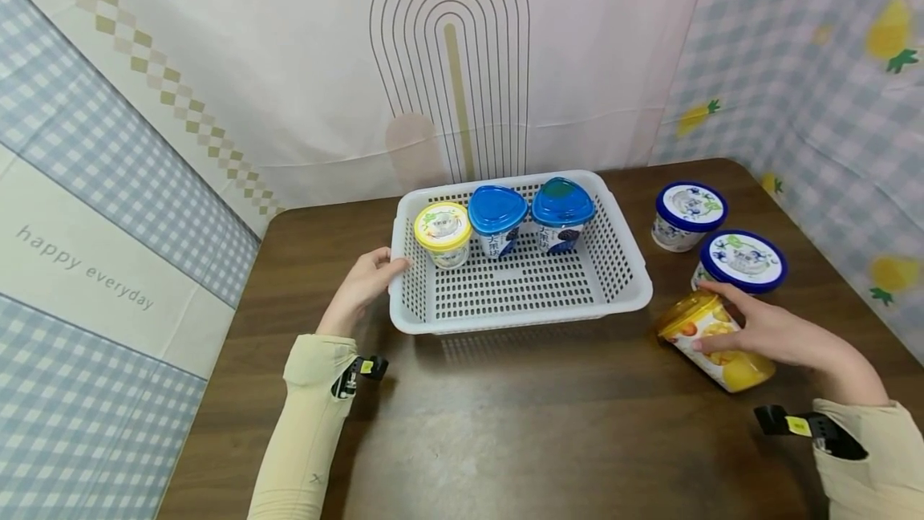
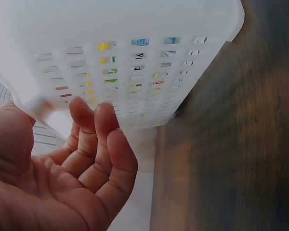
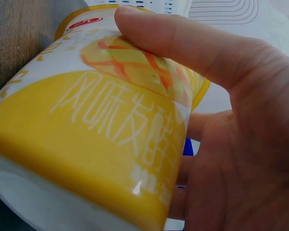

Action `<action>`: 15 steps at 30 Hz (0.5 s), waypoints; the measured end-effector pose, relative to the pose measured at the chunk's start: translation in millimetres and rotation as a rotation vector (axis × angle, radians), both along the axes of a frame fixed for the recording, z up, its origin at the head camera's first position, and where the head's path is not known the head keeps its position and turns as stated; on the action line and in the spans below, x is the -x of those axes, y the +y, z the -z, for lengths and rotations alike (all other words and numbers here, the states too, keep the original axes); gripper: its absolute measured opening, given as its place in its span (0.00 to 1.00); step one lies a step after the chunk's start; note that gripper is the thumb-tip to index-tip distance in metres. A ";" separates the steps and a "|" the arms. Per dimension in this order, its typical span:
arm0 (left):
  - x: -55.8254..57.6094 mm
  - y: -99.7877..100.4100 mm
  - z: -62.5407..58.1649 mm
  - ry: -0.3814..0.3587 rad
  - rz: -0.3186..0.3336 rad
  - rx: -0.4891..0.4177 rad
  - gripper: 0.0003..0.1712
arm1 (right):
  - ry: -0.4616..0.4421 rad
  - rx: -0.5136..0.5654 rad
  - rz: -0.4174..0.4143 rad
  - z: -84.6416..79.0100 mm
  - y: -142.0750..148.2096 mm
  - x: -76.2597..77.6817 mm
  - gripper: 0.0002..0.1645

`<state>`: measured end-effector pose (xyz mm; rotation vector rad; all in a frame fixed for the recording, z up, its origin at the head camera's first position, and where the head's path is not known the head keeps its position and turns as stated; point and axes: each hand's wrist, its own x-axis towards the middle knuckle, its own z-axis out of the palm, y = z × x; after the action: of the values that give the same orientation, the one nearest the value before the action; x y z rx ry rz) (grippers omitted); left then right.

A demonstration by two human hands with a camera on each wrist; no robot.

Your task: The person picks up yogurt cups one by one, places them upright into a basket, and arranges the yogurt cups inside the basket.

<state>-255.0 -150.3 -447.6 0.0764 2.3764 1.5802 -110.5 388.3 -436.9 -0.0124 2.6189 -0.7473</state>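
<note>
My left hand (image 1: 364, 283) holds the left rim of a white plastic basket (image 1: 520, 322), its thumb at the rim and curled fingers against the outer wall. In the left wrist view that hand (image 2: 96, 163) is beside the slotted basket wall (image 2: 130, 24). Inside the basket stand a yellow-lided yogurt cup (image 1: 443, 227) and two blue-lidded yogurt cups, one left (image 1: 498, 209) and one right (image 1: 565, 203). My right hand (image 1: 783, 331) grips a yellow yogurt cup (image 1: 747, 373) with mango pictures, tilted low over the table, its lid towards the basket.
Two white cups with dark blue rims, one behind (image 1: 690, 211) and one in front (image 1: 743, 259), stand right of the basket, the front one close behind my right hand. A brown wooden table (image 1: 505, 440) bears everything. Patterned cloth (image 1: 303, 62) hangs behind and at both sides.
</note>
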 end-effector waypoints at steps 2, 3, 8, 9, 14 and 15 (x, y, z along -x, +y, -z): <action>-0.5 -0.3 -0.5 0.002 0.001 -0.001 0.20 | 0.004 0.010 -0.001 -1.8 -1.1 0.0 0.61; -0.9 -0.2 -0.8 0.001 0.002 -0.002 0.20 | 0.008 0.016 -0.001 -2.8 -1.7 -0.3 0.61; -2.6 0.1 -0.8 -0.001 0.015 -0.020 0.21 | 0.054 0.046 0.000 -9.5 -4.4 -3.1 0.59; -2.7 0.3 -0.7 -0.001 0.016 -0.024 0.21 | 0.061 0.049 0.002 -11.4 -4.8 -3.8 0.59; -1.8 -1.3 1.2 -0.001 0.025 -0.051 0.23 | 0.098 0.072 0.023 -23.5 -7.2 -7.3 0.60; -1.5 -1.6 1.5 0.000 0.027 -0.058 0.23 | 0.104 0.076 0.027 -26.3 -7.5 -7.7 0.60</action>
<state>-253.6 -151.9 -449.1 0.1202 2.3200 1.6372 -102.8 380.8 -410.6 -0.0394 2.6916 -0.8777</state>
